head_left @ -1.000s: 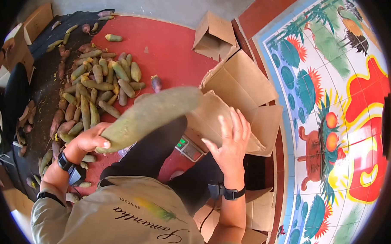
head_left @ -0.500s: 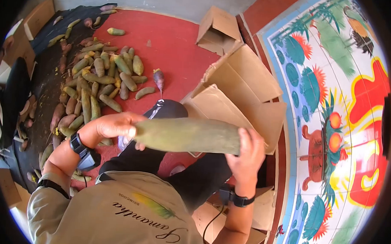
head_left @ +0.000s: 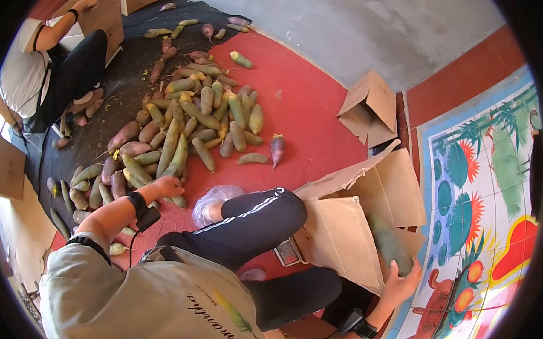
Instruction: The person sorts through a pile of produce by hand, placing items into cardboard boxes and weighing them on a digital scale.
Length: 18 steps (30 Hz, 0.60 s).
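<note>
A large green radish (head_left: 391,244) is at the right, slightly blurred, reaching over the open cardboard box (head_left: 344,232). My right hand (head_left: 401,286) grips its near end, with fingers closed round it. At the left, my left hand (head_left: 165,188) is down at the near edge of a pile of green and reddish radishes (head_left: 205,113). A green radish (head_left: 179,200) lies just under its fingertips. Whether those fingers grip anything is hidden from me.
A co-worker (head_left: 35,71) sits at the upper left beside cardboard boxes (head_left: 103,17). One purple-red radish (head_left: 277,149) lies apart on the red floor (head_left: 312,105). A smaller open carton (head_left: 372,107) stands near the wall. A scale (head_left: 288,252) sits by my legs.
The big green radish went from both hands in front of me to the box at the right, in my right hand alone. My left hand let go and moved to the pile.
</note>
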Each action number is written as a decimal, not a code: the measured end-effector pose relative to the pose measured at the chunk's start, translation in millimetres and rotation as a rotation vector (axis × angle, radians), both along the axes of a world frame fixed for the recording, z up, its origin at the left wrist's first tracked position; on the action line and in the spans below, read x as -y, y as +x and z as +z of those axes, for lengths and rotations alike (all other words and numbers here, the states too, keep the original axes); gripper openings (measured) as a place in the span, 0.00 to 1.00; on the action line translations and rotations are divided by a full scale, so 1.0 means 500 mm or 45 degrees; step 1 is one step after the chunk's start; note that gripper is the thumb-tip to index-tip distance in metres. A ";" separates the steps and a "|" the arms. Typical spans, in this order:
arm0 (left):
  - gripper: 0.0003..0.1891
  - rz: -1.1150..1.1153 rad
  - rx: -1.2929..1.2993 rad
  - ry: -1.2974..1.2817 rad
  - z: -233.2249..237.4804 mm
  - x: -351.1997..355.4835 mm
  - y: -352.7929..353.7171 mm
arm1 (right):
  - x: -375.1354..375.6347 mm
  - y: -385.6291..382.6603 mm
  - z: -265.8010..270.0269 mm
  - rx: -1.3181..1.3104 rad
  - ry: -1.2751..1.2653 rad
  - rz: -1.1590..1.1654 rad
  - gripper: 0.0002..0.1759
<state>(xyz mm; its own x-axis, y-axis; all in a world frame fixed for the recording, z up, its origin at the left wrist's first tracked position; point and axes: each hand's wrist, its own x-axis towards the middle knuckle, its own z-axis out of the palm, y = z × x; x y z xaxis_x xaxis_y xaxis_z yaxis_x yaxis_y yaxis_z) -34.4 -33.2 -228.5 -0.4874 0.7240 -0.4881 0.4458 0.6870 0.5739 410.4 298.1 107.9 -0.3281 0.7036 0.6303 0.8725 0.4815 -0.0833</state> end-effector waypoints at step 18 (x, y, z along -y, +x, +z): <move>0.24 0.283 -0.242 -0.195 -0.106 0.057 0.010 | -0.171 0.051 -0.101 -0.024 -0.777 0.076 0.14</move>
